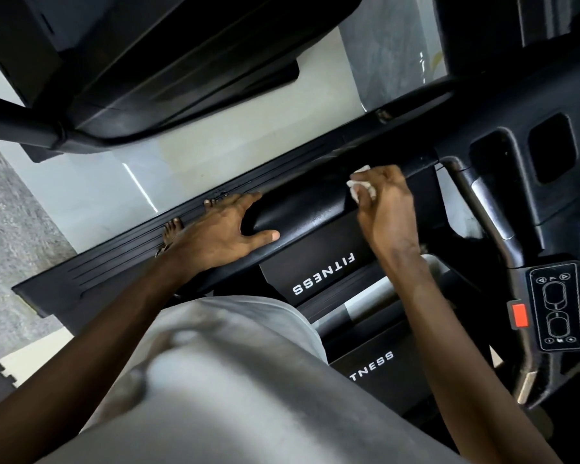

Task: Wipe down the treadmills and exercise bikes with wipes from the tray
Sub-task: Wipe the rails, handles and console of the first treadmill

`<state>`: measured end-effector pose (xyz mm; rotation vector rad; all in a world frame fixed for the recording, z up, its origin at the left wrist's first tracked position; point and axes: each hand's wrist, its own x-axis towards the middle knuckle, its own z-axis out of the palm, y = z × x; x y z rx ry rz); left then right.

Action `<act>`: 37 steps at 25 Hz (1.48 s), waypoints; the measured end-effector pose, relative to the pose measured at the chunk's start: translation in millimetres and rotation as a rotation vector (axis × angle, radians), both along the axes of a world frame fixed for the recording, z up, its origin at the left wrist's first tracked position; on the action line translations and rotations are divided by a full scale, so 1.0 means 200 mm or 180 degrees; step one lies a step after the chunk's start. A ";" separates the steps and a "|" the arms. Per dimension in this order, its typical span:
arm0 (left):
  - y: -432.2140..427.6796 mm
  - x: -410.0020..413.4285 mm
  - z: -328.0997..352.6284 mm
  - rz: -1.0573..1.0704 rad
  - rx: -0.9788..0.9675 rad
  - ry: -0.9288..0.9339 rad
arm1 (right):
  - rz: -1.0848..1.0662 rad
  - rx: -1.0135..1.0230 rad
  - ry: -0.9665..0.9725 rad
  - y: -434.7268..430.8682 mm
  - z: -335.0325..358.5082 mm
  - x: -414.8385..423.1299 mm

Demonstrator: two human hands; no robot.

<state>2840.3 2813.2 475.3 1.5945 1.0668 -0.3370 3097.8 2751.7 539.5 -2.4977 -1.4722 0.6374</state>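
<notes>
Grey shirt [215,363] leans in while the left hand [215,231] lies flat-fingered on the treadmill handrail [302,212], seemingly bracing, so the right hand [385,205] can press its pinched, crumpled wipe [354,187] against it

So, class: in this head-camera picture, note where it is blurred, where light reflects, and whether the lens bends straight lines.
Head view: the grey garment nearest the lens is out of focus; the right hand gripping the wipe and the FITNESS lettering are sharp; the glossy floor reflects a bright streak; the wide lens seems to bow the side rail slightly.
</notes>
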 end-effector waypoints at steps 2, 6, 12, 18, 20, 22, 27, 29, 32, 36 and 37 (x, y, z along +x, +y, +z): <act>-0.01 0.03 -0.01 -0.0020 0.0059 0.0021 | 0.0453 -0.0096 0.0120 -0.01 -0.03 -0.12; -0.01 0.04 -0.02 -0.0026 0.0164 -0.0017 | 0.0423 -0.0056 0.0200 0.05 -0.03 -0.08; 0.07 0.00 -0.03 0.0021 -0.0079 -0.0045 | 0.1159 -0.0696 -0.0264 0.20 -0.07 -0.18; 0.18 -0.05 -0.08 -0.0222 -0.0690 0.0054 | 0.1614 -0.1624 -0.0663 0.50 -0.20 -0.23; 0.20 -0.05 -0.09 -0.0211 -0.0778 -0.0020 | 0.1685 -0.1964 -0.0841 0.55 -0.25 -0.24; 0.20 -0.06 -0.10 -0.0181 -0.0873 -0.0109 | 0.1859 -0.2195 -0.0598 0.57 -0.28 -0.31; 0.22 -0.05 -0.15 -0.0194 -0.0990 -0.0239 | 0.1257 -0.2359 -0.0752 0.65 -0.31 -0.25; 0.24 -0.03 -0.15 -0.0241 -0.0972 -0.0278 | 0.1004 -0.2386 -0.1267 0.68 -0.31 -0.16; 0.26 0.00 -0.16 -0.0342 -0.0974 -0.0292 | 0.1279 -0.2411 -0.0902 0.68 -0.33 -0.24; 0.27 0.03 -0.16 -0.0339 -0.0946 -0.0383 | 0.1022 -0.2295 -0.0567 0.64 -0.31 -0.26; 0.27 0.03 -0.17 -0.0327 -0.0942 -0.0399 | 0.0843 -0.2254 -0.0774 0.66 -0.29 -0.20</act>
